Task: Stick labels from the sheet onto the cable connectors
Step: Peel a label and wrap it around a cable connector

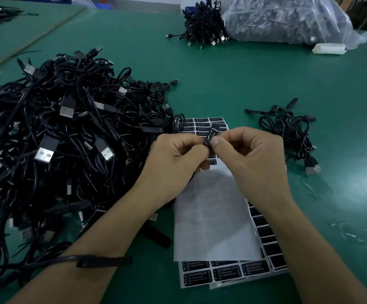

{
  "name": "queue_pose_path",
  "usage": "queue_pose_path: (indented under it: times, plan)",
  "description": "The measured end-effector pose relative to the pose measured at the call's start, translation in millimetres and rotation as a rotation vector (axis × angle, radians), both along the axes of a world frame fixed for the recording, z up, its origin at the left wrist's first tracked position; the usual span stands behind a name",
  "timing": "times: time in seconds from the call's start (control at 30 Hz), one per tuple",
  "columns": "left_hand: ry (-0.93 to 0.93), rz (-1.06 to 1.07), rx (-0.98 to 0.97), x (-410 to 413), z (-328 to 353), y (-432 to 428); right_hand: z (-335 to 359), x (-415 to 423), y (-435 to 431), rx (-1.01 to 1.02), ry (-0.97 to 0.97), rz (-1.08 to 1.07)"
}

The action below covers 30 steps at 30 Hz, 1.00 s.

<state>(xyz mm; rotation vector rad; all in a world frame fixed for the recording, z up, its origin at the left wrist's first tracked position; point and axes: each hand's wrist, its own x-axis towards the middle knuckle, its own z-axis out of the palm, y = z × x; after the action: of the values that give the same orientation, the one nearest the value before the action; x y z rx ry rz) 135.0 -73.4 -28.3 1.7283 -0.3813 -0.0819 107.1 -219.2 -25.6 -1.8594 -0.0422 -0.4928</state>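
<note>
Two hands, left hand [178, 156] and right hand [248, 159], pinch one slim black connector [210, 137] bearing a glossy rectangular label, above white label sheets [217, 218].

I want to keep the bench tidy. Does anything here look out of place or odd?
A black cable from the large cable pile lies across the left forearm, where it could snag. Small pale scraps are scattered on the green mat at the right. Nothing looks damaged.

green table [244, 73]; clear plastic bag [287, 18] far right; white packet [329, 48] just beside it
</note>
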Motion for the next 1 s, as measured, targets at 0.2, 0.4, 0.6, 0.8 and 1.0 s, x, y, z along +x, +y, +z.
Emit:
queue_pose_path:
  times: [0.2,0.4,0.6,0.8,1.0]
  plan:
    - [0.000,0.007,-0.017,-0.4,-0.3,-1.1,-0.5,-0.5,0.6,-0.002,-0.004,-0.016]
    - [-0.021,-0.005,-0.034,-0.3,-2.6,-0.1,-0.7,-0.5,1.0,-0.010,-0.028,-0.045]
    - [-0.017,-0.020,-0.050,0.5,-3.9,1.1,-0.5,-0.5,0.2,-0.010,-0.043,-0.069]
    - [-0.028,-0.030,-0.049,0.5,-2.5,1.6,1.1,-0.8,-0.2,0.031,-0.040,-0.038]
    - [-0.020,-0.044,-0.053,1.0,-4.6,1.2,-0.8,0.2,-2.2,0.070,-0.057,-0.073]
